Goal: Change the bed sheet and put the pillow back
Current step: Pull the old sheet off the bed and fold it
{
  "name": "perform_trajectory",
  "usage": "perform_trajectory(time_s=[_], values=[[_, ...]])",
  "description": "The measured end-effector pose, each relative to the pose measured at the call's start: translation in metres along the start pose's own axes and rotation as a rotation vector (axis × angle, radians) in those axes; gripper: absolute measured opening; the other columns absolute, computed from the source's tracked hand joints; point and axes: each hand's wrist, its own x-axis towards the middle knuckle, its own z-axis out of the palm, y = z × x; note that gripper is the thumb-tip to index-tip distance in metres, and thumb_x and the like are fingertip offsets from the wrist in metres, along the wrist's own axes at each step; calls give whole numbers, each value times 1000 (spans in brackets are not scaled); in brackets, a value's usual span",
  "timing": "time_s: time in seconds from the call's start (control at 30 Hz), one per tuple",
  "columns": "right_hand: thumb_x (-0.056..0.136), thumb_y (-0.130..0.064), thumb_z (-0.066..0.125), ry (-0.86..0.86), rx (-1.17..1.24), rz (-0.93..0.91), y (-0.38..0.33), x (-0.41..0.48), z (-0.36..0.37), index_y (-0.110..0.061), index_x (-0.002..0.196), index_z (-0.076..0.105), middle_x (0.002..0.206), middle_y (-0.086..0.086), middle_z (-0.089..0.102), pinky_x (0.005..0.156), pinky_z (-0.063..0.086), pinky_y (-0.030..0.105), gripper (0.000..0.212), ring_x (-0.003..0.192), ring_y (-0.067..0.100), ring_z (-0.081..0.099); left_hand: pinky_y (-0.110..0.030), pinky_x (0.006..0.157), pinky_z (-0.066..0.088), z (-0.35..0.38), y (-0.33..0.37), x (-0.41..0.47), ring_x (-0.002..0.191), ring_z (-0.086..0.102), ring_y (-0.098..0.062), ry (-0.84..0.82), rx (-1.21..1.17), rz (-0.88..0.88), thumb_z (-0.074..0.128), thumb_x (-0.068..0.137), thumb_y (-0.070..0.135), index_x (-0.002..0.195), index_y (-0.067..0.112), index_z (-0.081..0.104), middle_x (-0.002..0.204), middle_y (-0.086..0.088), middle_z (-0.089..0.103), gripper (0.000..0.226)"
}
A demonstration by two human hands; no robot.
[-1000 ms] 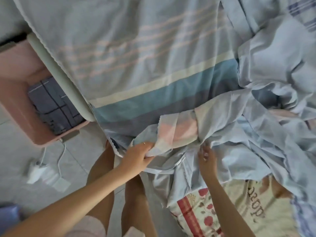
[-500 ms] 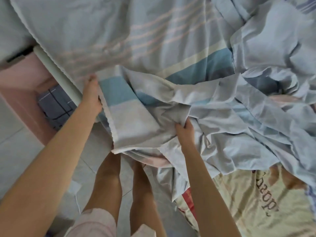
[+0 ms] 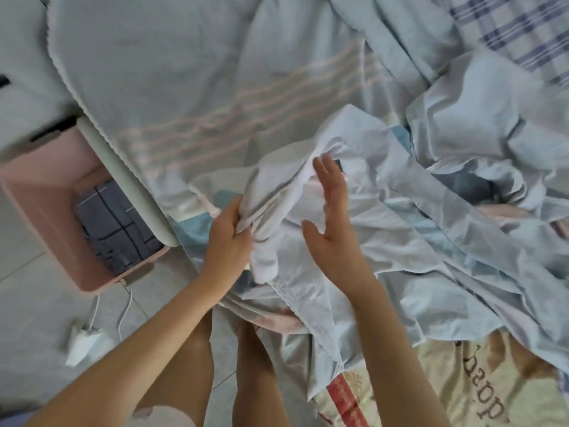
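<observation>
We stand at the bed's near corner, where the rounded white bed frame (image 3: pixel 129 180) runs diagonally down to the tiled floor (image 3: pixel 27 303). The left hand (image 3: pixel 229 238) clamps a bunched fold of the crumpled sheet (image 3: pixel 400 248), fingers curled round the cloth just inside that corner. The right hand (image 3: pixel 331 223) is apart from it, fingers straight and spread, palm turned toward the left hand and holding nothing; we cannot tell whether its fingertips touch the fold beside them.

The crumpled sheet lies heaped over the near right part of the bed, its scalloped hem spilling over the bed's edge toward our bare legs (image 3: pixel 197 349). Beyond it the striped sheet (image 3: pixel 184 87) lies spread flatter, its wavy hem following the frame.

Room is tight on the left: a pink bin (image 3: pixel 46 195) sits against the frame, holding a dark checked cloth (image 3: pixel 117 223). A white plug (image 3: pixel 83 340) with thin cords lies on the tiles just in front of the bin.

The crumpled sheet is pale blue, thin and sharply creased. The striped one shows faint pink lines and a teal band. A plaid cloth (image 3: pixel 508 35) lies at the far right, and a cream printed fabric (image 3: pixel 462 396) with red patches peeks out under the heap.
</observation>
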Motion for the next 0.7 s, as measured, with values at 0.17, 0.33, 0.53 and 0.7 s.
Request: perform_trajectory(time_s=[0.17, 0.33, 0.53, 0.7], values=[[79, -3, 64, 87, -642, 127, 52, 76, -2, -33, 151, 7, 159, 10, -2, 107, 30, 60, 97, 145, 34, 7, -5, 62, 46, -69, 45, 21, 73, 62, 13, -154, -135, 95, 50, 94, 6, 85, 41, 65, 75, 30, 67, 39], [81, -6, 57, 65, -577, 104, 51, 151, 8, -20, 131, 52, 132, 6, 51, 89, 42, 33, 52, 117, 30, 49, -2, 69, 42, -121, 37, 83, 84, 59, 18, -63, 44, 185, 57, 86, 12, 94, 44, 61, 85, 37, 65, 33], [86, -24, 69, -485, -551, 404, 18, 193, 19, -9, 94, 66, 76, 2, 57, 61, 43, 25, 17, 65, 8, 49, -26, 55, 35, -198, 25, 171, 65, 48, -12, 292, 101, -25, 48, 90, 4, 79, 25, 60, 76, -7, 56, 27], [90, -27, 62, -426, -477, 332, 1, 205, 51, -37, 93, 59, 94, 1, 61, 79, 43, 29, 12, 84, 15, 54, -15, 39, 28, -241, 20, 211, 58, 40, -14, 279, 109, -73, 51, 91, 5, 88, 20, 65, 79, -11, 52, 21]])
